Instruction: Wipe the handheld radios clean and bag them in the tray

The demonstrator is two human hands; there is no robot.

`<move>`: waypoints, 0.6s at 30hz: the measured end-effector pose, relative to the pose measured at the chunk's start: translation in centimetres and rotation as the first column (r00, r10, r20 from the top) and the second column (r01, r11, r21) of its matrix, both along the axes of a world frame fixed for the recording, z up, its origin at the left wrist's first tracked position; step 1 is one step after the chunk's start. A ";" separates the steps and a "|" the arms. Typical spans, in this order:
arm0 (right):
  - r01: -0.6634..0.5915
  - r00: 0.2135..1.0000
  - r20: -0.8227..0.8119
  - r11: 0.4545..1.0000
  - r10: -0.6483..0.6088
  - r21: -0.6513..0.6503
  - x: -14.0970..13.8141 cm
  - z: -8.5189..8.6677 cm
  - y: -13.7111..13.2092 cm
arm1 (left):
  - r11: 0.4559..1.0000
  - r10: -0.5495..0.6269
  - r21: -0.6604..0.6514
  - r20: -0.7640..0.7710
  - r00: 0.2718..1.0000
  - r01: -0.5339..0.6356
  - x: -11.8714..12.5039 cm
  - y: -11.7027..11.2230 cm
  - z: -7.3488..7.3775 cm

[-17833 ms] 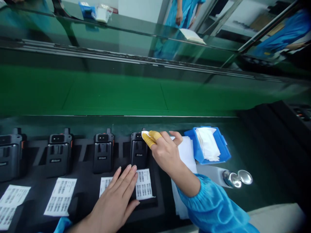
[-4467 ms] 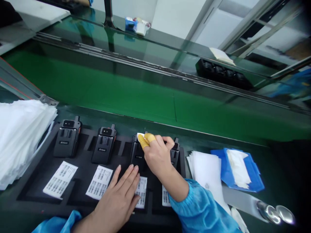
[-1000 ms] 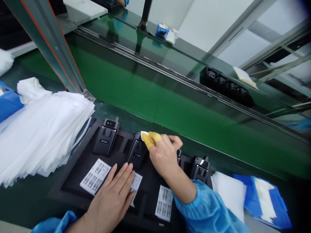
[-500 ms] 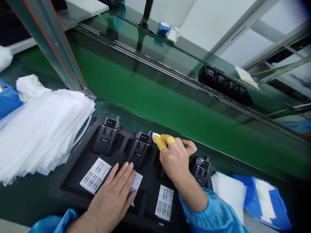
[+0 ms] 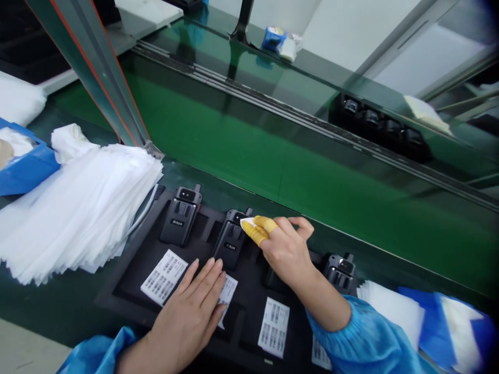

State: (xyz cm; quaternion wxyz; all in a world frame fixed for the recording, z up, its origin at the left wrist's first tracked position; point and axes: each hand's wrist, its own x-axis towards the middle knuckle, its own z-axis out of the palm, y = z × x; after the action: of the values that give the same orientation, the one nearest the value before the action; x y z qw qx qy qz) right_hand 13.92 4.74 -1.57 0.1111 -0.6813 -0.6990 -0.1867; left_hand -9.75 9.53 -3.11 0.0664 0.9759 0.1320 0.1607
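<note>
My right hand [image 5: 286, 249], with yellow finger cots on thumb and forefinger, pinches a small white wipe [image 5: 247, 223]. The wipe touches the upper back of a black handheld radio [image 5: 230, 246] marked "Riton", partly covering its camera window. Flat and with fingers stretched out, my left hand [image 5: 191, 314] rests at the radio's lower end and covers part of a printed label sheet [image 5: 229, 292]. This radio lies in a black foam tray [image 5: 125, 283]. To its left is another radio [image 5: 178, 221]; one more radio [image 5: 340, 270] lies to the right, partly behind my right forearm.
Label sheets [image 5: 164, 277] lie along the tray's near side. A fanned stack of white sleeves [image 5: 86, 208] and a blue box [image 5: 31, 169] are at the left. On the right are white sheets [image 5: 390, 309] and a blue packet [image 5: 436, 324]. A metal post [image 5: 105, 72] rises behind.
My right hand has brought the wipe from the radio's right edge leftward onto its camera area. My left hand stays flat in place. The whole view has shifted slightly.
</note>
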 end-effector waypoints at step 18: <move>0.185 0.982 0.024 0.977 -0.189 0.108 -2.8 -0.2 1.8 | 0.999 -0.027 0.021 -0.002 1.000 0.027 -0.1 0.4 -0.1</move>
State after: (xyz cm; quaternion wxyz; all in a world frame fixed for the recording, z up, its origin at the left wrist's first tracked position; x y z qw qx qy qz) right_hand 11.13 6.51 -1.79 0.1167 -0.7339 -0.6229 -0.2444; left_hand -9.87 9.91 -3.17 0.0581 0.9783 0.1171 0.1605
